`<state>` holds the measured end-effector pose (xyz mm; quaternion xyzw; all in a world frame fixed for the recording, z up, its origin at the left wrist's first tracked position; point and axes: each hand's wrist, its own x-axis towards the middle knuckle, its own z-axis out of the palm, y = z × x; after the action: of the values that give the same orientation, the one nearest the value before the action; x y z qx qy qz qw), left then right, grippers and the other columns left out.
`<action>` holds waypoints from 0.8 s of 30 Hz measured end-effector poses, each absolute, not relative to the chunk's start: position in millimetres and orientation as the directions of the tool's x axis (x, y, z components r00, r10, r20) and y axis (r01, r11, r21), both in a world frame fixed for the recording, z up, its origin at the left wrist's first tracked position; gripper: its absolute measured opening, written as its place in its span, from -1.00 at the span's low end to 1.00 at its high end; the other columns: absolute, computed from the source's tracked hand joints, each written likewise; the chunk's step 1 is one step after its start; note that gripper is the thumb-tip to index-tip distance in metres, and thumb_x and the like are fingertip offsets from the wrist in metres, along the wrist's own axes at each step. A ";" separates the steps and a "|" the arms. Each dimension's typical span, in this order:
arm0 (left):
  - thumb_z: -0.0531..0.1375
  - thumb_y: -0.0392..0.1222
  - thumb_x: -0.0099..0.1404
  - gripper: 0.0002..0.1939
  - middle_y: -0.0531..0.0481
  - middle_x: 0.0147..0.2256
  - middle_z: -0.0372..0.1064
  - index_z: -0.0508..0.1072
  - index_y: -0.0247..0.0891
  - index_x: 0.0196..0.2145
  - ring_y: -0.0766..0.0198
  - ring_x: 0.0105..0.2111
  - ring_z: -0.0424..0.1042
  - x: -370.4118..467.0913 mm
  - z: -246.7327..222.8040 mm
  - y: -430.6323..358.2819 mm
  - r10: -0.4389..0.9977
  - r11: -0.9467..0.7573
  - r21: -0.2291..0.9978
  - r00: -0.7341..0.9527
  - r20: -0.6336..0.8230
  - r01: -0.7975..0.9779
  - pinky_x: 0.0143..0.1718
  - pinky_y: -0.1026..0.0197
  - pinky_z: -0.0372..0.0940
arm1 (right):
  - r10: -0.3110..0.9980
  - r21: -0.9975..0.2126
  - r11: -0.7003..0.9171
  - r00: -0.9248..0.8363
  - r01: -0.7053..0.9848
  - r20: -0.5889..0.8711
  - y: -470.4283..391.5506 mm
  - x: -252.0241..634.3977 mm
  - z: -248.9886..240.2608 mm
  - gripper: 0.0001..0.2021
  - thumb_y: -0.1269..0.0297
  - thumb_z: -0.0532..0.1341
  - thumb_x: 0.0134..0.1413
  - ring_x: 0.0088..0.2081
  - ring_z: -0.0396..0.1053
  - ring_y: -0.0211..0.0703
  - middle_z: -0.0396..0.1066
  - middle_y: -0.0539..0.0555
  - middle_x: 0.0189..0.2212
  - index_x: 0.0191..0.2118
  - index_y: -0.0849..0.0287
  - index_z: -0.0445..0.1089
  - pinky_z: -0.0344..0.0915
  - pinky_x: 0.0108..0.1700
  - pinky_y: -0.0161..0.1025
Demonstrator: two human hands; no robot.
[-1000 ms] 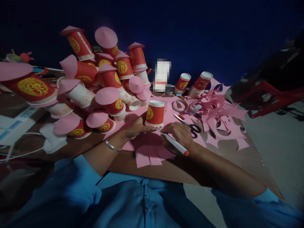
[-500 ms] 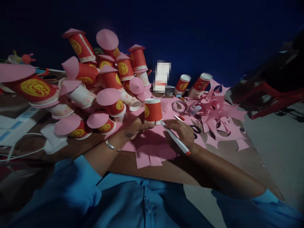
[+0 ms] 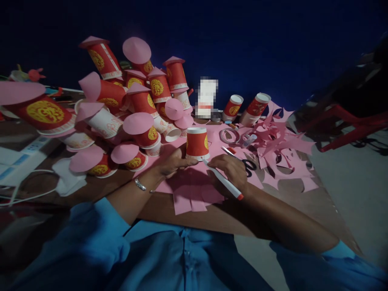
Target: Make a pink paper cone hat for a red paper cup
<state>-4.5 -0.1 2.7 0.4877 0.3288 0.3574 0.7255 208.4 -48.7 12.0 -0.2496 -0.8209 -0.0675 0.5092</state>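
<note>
A red and white paper cup [image 3: 197, 142] with yellow emblems stands upside down on pink paper [image 3: 194, 182] in front of me. My left hand [image 3: 176, 163] is closed at the cup's lower left, its thumb along the bottom rim. My right hand [image 3: 232, 167] grips a white marker pen [image 3: 226, 182] with a red end. The pen's tip is at the cup's lower rim; whether it touches the cup or the paper I cannot tell. Black-handled scissors [image 3: 249, 166] lie just beyond my right hand, partly hidden by it.
Several cups with pink cone tops [image 3: 138, 123] are piled at the left. Pink paper offcuts [image 3: 281, 141] cover the right side, near a tape roll [image 3: 229, 136] and a glue bottle [image 3: 249, 140]. Two cup stacks [image 3: 256, 107] stand behind. A white power strip [image 3: 22, 155] lies far left.
The cup has turned, so a yellow emblem now shows at its right side, and it has shifted slightly right. The pen tip has moved a little left and down along the rim.
</note>
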 end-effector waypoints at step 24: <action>0.55 -0.08 -0.01 -0.35 0.09 -0.38 0.37 0.44 -0.27 -0.02 0.39 -0.48 0.23 -3.1 4.4 0.0 0.827 0.272 0.945 0.546 -0.131 -0.184 -0.50 0.27 0.03 | 0.311 -0.082 0.865 -0.402 0.494 0.861 -49.4 206.4 17.0 -0.86 0.47 0.23 0.26 -0.41 0.56 -0.14 0.58 0.09 -0.41 -0.09 0.15 0.38 0.45 -0.37 -0.23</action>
<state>-3.1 0.0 4.4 0.4934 0.3260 0.3475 0.7277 206.4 -49.4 17.0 -0.2420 -0.8320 -0.0933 0.4904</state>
